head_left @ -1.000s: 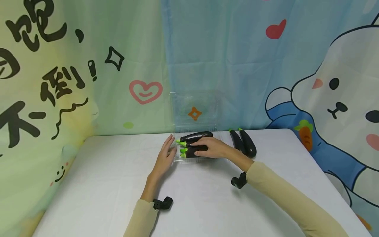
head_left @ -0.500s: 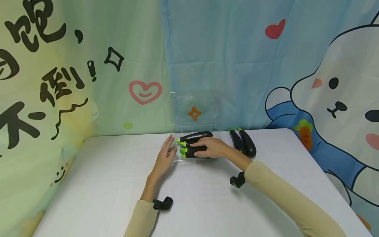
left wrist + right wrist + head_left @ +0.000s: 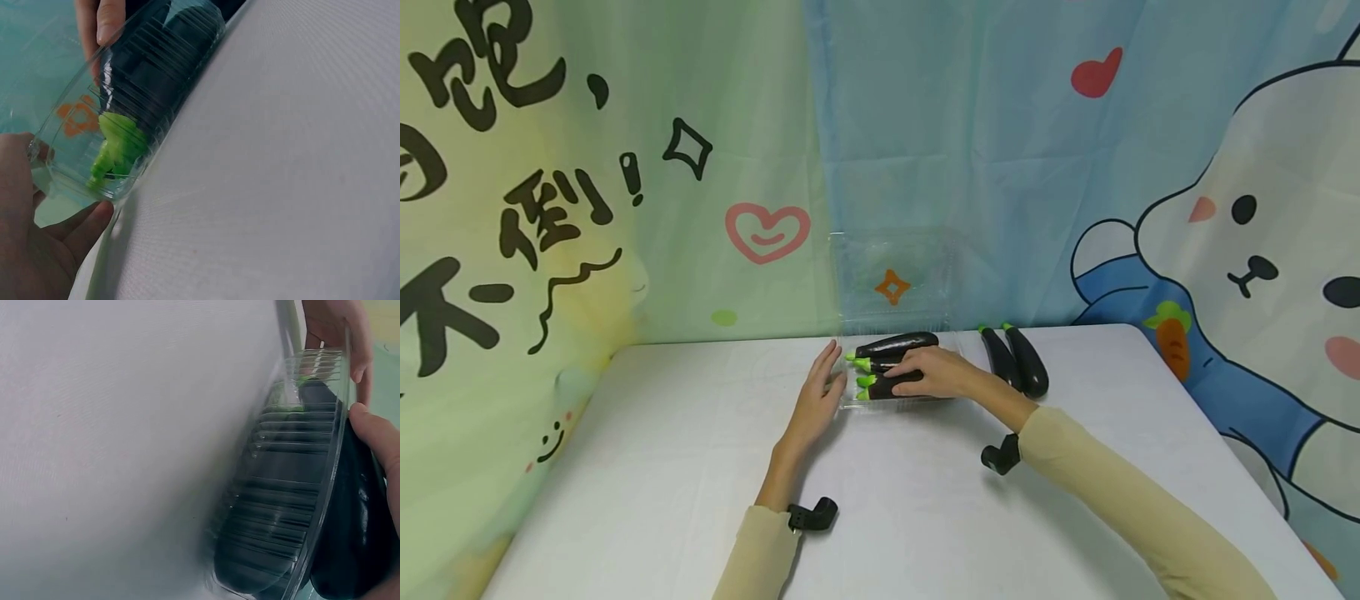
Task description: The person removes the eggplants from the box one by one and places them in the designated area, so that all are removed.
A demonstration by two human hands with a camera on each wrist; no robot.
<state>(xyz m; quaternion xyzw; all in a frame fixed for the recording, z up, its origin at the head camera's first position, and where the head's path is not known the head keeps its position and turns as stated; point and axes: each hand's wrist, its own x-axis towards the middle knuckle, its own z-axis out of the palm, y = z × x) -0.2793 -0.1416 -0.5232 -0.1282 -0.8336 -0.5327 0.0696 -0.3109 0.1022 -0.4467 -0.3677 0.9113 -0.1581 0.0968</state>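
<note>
A clear plastic clamshell box [image 3: 901, 402] lies on the white table with its lid [image 3: 925, 258] raised at the back. Several dark eggplants with green stems lie side by side in it, among them a rear eggplant [image 3: 897, 345] and a front eggplant [image 3: 883, 387]. My right hand [image 3: 942, 372] reaches into the box from the right and grips an eggplant [image 3: 356, 531], its thumb near the rim; its palm side is hidden. At the box's left end, my left hand [image 3: 822, 398] rests its extended fingers along the wall, with a thumb [image 3: 97, 219] by the lower corner.
Two more eggplants [image 3: 1015, 360] lie on the table [image 3: 700, 467] just right of the box, beside my right wrist. A printed cloth backdrop [image 3: 1037, 167] hangs behind the table's rear edge, close to the raised lid.
My right forearm has shifted slightly left, while the right hand stays over the eggplants in the box. The left hand keeps its place at the box's left end.
</note>
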